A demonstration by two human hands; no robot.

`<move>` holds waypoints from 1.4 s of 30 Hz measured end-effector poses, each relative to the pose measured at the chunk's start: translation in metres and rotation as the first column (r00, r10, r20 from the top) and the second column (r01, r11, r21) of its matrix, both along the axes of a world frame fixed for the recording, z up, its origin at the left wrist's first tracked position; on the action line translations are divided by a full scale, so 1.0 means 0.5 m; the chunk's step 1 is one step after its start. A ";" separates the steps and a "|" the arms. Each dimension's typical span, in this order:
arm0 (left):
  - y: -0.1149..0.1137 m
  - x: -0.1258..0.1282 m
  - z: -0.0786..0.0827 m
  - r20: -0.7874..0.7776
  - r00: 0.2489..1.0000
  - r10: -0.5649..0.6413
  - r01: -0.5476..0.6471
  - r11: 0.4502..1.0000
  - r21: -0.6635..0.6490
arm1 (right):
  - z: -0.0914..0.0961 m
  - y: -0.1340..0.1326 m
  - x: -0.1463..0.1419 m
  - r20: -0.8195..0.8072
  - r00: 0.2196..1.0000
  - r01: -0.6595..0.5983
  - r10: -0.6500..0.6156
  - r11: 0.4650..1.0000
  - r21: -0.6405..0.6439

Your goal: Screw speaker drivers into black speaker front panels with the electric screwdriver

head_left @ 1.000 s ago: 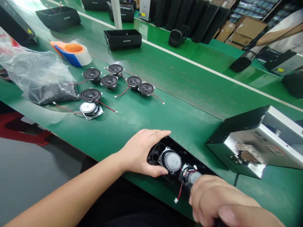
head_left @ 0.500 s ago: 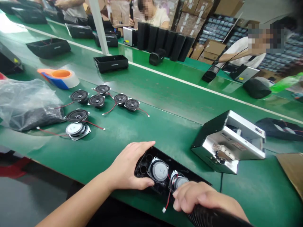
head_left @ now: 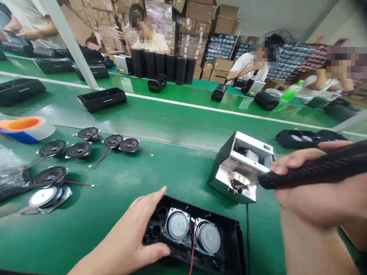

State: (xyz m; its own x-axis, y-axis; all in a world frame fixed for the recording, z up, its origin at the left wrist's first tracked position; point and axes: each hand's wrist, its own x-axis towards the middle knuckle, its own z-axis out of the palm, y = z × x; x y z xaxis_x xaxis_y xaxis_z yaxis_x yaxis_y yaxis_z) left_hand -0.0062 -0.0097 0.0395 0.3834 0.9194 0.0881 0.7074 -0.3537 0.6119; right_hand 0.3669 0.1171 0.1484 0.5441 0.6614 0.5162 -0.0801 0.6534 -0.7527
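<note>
My left hand point(head_left: 129, 233) is wrapped round the left end of a black speaker housing point(head_left: 231, 244), its thumb on the near wall. Inside the housing sit two round speaker drivers, a left one point(head_left: 178, 226) and a right one point(head_left: 209, 237), silver backs up, with a red wire trailing towards me. My right hand point(head_left: 309, 198) grips a black electric screwdriver point(head_left: 323, 168) with a ribbed handle. The screwdriver's front end is at the right side of a silver and black screw feeder point(head_left: 243, 160); its bit cannot be made out.
Several loose drivers point(head_left: 78, 149) with red leads lie at left, beside a tape roll point(head_left: 25, 126) and a clear plastic bag point(head_left: 11, 168). An open housing point(head_left: 103, 100) stands farther back. A cable point(head_left: 248, 236) runs down from the feeder. People sit across the green table point(head_left: 177, 164).
My right hand has lifted away from the housing and swung right with the screwdriver to the feeder. Both drivers now show fully. My left hand keeps its hold; the view has turned right.
</note>
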 end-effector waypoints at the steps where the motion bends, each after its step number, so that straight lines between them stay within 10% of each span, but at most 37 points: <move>1: 0.000 0.005 0.013 -0.036 0.999 -0.004 0.003 1.000 -0.015 | 0.002 0.008 -0.020 0.083 0.996 0.030 -0.032 0.999 0.024; 9: 0.011 0.027 0.086 -0.211 0.969 -0.129 0.145 0.987 0.063 | -0.011 0.003 -0.063 0.282 0.957 0.078 -0.063 0.996 -0.044; 42: 0.080 0.087 0.121 -0.283 0.922 -0.264 0.218 0.959 -0.183 | -0.011 -0.003 -0.079 0.339 0.940 0.055 -0.041 0.998 -0.031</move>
